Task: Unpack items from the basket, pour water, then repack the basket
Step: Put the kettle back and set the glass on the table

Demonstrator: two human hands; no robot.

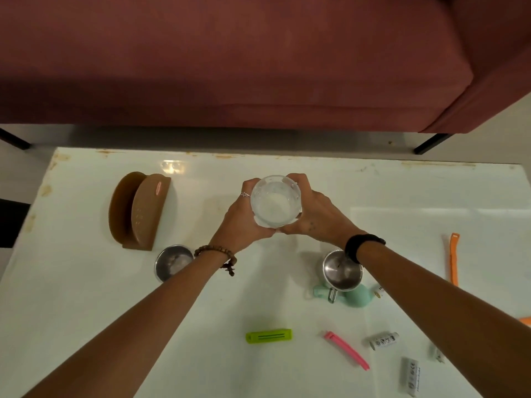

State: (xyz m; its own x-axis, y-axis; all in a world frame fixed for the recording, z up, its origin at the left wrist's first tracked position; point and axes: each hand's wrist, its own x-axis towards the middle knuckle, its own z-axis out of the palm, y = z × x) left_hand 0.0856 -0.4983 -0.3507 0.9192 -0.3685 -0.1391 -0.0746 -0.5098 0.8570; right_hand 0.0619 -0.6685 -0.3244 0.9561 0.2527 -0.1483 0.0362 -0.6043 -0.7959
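Two hands hold one clear glass between them above the white table: our left hand wraps its curled fingers round the glass's left side, our right hand curls round the right side, and the thumbs meet beneath it on our near side. We look straight down into the mouth of the glass, which is upright; whether it holds water we cannot tell.

Beyond the grip the table lies bare up to its far edge, with a dark red sofa behind that edge. To the grip's right the surface is open as far as an orange strap, well apart.

Left of the grip a brown holder stands upright. Nearer us, under our left wrist, sits a steel cup; under our right wrist a second steel cup stands touching a mint green object. Closer still lie a green clip, a pink clip and two small white cylinders, all between our forearms or beside the right one.
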